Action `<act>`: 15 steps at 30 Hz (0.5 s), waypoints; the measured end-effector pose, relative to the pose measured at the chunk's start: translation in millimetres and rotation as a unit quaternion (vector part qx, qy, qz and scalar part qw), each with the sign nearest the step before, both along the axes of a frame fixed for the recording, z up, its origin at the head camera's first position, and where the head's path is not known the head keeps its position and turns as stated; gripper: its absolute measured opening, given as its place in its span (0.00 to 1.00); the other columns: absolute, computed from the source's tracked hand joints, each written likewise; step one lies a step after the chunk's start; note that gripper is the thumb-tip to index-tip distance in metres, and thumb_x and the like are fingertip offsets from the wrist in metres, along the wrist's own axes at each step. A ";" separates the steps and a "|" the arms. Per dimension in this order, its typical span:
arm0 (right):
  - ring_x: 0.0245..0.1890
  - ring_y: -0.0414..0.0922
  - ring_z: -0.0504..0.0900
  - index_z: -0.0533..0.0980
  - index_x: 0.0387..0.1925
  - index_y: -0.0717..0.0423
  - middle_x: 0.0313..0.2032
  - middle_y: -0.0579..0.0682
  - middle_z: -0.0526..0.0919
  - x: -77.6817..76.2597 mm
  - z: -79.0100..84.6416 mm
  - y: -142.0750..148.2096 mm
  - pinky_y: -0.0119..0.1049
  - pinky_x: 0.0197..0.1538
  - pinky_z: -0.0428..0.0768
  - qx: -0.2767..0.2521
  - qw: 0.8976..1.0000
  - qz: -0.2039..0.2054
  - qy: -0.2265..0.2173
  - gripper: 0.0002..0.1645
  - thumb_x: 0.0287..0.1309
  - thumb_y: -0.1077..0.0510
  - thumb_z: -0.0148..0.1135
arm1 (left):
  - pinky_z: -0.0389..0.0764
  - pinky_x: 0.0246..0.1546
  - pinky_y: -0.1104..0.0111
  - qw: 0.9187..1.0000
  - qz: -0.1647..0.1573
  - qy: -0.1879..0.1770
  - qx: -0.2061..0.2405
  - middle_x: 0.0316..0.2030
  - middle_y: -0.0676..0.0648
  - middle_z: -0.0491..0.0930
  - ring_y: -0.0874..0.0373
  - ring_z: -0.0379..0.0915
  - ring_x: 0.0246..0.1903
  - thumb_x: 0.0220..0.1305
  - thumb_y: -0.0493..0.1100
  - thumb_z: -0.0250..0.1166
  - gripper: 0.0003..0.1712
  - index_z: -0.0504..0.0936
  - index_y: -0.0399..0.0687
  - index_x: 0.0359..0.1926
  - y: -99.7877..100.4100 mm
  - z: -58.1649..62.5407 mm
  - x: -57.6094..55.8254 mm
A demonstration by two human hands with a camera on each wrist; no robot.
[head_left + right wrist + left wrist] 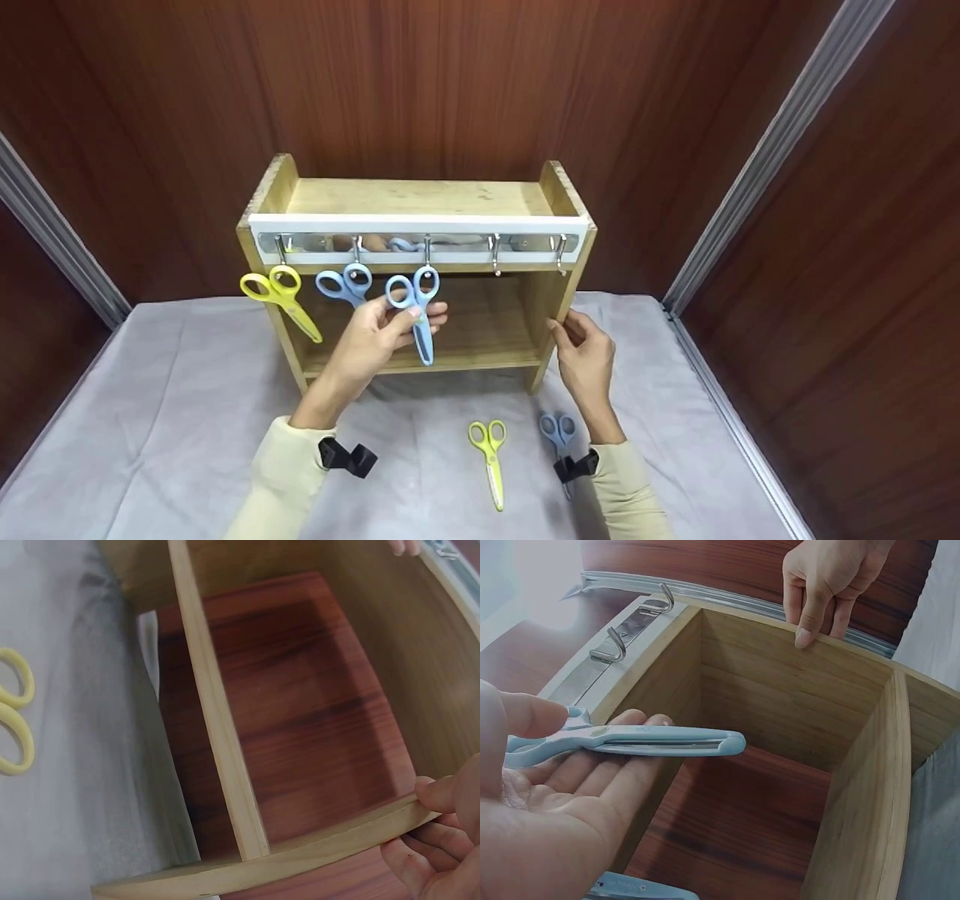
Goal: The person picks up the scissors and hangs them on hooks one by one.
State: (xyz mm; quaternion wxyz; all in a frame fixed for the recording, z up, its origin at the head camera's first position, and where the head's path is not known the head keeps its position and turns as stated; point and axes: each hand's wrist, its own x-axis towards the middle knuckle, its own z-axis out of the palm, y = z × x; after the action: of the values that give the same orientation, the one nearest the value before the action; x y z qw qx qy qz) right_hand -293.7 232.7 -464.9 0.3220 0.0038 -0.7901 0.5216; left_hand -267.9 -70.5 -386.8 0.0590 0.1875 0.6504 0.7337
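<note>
While L hand pinches blue scissors w/ ring at middle hook & R hand grips shelf's R side, prob. best to brace it & check ring's seated b4 letting go.

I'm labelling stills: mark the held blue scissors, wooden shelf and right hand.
Held blue scissors (600, 733), left wrist view, pivot.
Wooden shelf (420, 197), head view, top board.
Right hand (587, 358), head view, its back.
</note>
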 end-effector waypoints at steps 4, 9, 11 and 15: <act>0.44 0.56 0.93 0.87 0.48 0.64 0.44 0.62 0.92 0.2 0.1 0.1 0.18 0.44 0.83 0.006 1.000 -0.001 0.004 0.12 0.63 0.64 0.72 | 0.83 0.64 0.60 1.000 0.018 -0.001 -0.013 0.62 0.25 0.80 0.38 0.81 0.63 0.80 0.34 0.51 0.21 0.71 0.22 0.65 -1.5 -4.3 2.9; 0.44 0.56 0.93 0.87 0.48 0.64 0.44 0.62 0.92 0.7 -0.2 0.2 0.18 0.44 0.83 0.005 1.000 -0.002 0.003 0.12 0.63 0.64 0.73 | 0.82 0.64 0.61 0.999 0.037 -0.010 -0.011 0.62 0.25 0.80 0.35 0.76 0.67 0.80 0.32 0.50 0.21 0.72 0.19 0.65 -3.6 -10.2 5.3; 0.44 0.55 0.93 0.87 0.48 0.63 0.44 0.62 0.92 0.9 -0.6 0.2 0.19 0.44 0.83 0.005 1.000 -0.005 -0.001 0.13 0.64 0.64 0.72 | 0.82 0.64 0.61 0.999 0.051 -0.011 -0.017 0.62 0.25 0.79 0.35 0.76 0.67 0.79 0.31 0.50 0.22 0.72 0.19 0.66 -4.5 -12.9 6.7; 0.47 0.55 0.93 0.86 0.50 0.64 0.46 0.62 0.92 2.3 0.1 -0.3 0.23 0.48 0.86 0.002 1.000 -0.006 -0.009 0.14 0.63 0.64 0.72 | 0.82 0.64 0.61 0.996 0.076 -0.008 -0.040 0.62 0.24 0.79 0.36 0.78 0.66 0.78 0.30 0.52 0.22 0.73 0.20 0.66 -5.9 -17.7 10.6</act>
State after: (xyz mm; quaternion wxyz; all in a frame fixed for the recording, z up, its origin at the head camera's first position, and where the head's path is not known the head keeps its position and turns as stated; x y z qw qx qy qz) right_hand -291.3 232.5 -464.8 0.3179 -0.0054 -0.7944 0.5176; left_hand -257.3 -76.5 -404.5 0.0160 0.1291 0.6911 0.7109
